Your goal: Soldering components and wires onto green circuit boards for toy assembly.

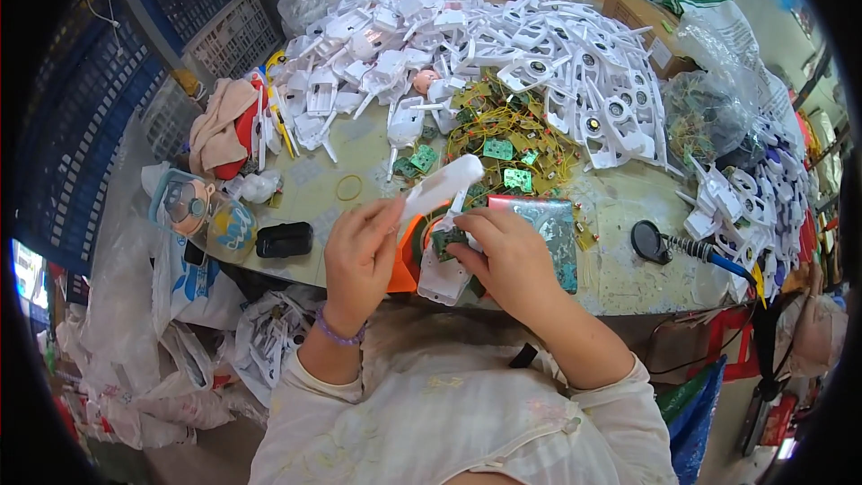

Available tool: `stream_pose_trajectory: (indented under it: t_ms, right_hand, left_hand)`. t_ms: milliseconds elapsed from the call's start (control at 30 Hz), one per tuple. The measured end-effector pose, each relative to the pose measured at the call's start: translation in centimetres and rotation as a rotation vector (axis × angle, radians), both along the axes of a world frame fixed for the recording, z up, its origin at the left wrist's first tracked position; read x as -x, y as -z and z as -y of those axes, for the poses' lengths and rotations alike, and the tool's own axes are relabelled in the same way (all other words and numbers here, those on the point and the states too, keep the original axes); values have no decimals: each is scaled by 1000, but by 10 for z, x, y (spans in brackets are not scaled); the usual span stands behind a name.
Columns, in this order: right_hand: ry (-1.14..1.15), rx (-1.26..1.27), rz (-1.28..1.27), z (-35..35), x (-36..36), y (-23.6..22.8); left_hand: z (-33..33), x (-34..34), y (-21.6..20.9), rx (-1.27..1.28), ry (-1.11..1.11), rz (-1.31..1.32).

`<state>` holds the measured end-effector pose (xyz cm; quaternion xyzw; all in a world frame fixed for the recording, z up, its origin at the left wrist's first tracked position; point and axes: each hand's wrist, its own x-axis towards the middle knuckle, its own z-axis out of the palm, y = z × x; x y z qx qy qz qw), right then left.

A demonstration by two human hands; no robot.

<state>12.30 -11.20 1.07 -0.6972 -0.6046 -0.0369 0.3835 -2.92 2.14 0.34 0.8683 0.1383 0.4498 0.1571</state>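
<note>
My left hand [361, 251], a beaded bracelet at its wrist, is closed on a long white plastic shell piece [449, 181] tilted up away from me. To its right, my right hand [514, 256] pinches a small green circuit board [446, 241] with thumb and fingers. That board sits over a white plastic housing [444, 280] at the table's front edge. Beside the housing lies an orange object [409, 256], partly covered by my hands. Just beyond them spreads a heap of green circuit boards [499, 149] tangled with yellow and red wires.
A large pile of white plastic housings [575, 63] fills the back of the table [359, 139]. On the right are a blue-handled soldering iron [727, 265] and a black round piece [648, 241]. A black case [285, 239] and a clear bottle [224, 229] stand left.
</note>
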Motion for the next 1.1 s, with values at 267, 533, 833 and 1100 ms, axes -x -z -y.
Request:
stream_pose_trajectory:
  t_ms: [267,533,833,1100]
  right_hand:
    - [143,-26,221,6,5,6]
    - [199,-115,81,36,-4,-3]
    - [191,-165,-152,69,-5,4]
    - [148,-202,-220,83,-25,15]
  left_hand:
    - [56,9,4,-156,-114,-286]
    - [72,4,-1,43,11,-390]
    - [57,-12,-2,81,-75,-298]
    - [39,-16,6,155,-206,-240]
